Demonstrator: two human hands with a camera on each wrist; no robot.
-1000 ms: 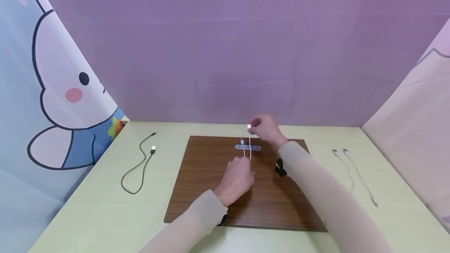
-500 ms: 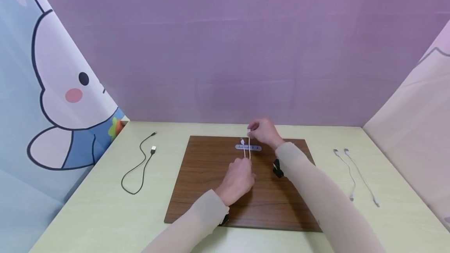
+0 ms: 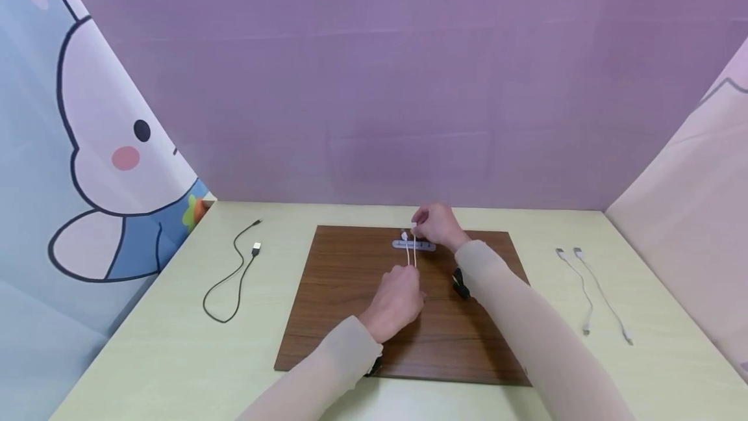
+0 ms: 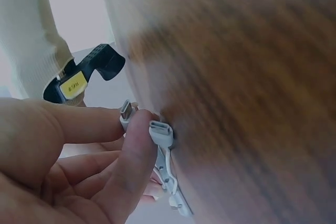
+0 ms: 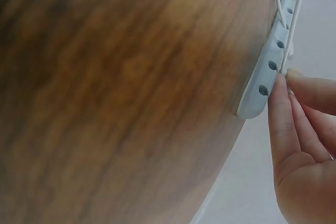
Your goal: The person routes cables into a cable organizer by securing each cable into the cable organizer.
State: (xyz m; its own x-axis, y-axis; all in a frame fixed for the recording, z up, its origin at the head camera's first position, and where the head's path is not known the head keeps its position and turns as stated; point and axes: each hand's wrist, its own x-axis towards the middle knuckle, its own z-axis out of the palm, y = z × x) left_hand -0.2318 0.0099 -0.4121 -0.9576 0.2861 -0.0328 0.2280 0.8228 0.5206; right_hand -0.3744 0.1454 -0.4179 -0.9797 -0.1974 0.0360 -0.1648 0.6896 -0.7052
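A grey cable holder [image 5: 257,95] with several slots lies along the far edge of a brown wooden board [image 3: 327,304]. One white USB cable [image 3: 408,253] sits at its left part, plug end pointing away. My right hand [image 3: 439,225] pinches the far end of a second white cable [image 3: 415,255] just above the holder. Near the board's middle, my left hand [image 3: 394,301] pinches a white cable's USB-C plug [image 4: 126,112] between thumb and finger. Another USB-C plug [image 4: 161,134] lies against the thumb's outer side.
On the table left of the board lies a black USB cable [image 3: 238,278] in a loop. Two more white cables, a shorter one [image 3: 584,291] and a longer one [image 3: 604,301], lie at the right. A purple cloth backdrop [image 3: 374,83] stands behind.
My right hand has come down and slightly nearer with the cable end, toward the holder. The left hand stays nearly in place, still pinching.
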